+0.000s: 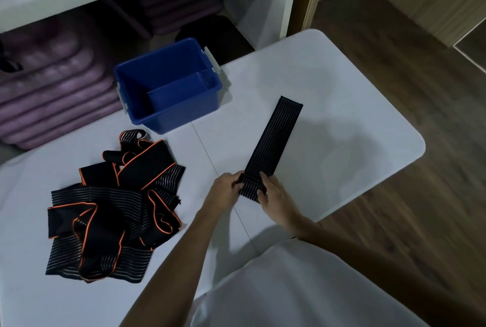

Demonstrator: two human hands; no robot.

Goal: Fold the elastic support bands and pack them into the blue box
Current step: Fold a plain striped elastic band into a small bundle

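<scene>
Head view: long black ribbed elastic support band (273,142) lies flat, stretched from near edge of white surface (342,84) toward far right corner. Left hand (227,188) and right hand (273,193) pinch band's near end, one at each side edge. Step in hand: starting first fold or roll. Next move calls for carrying near end over toward far end, edges aligned. Open blue plastic box (168,84) at far edge looks empty. Tangled pile of black orange-trimmed bands (115,208) waits toward left edge.
</scene>
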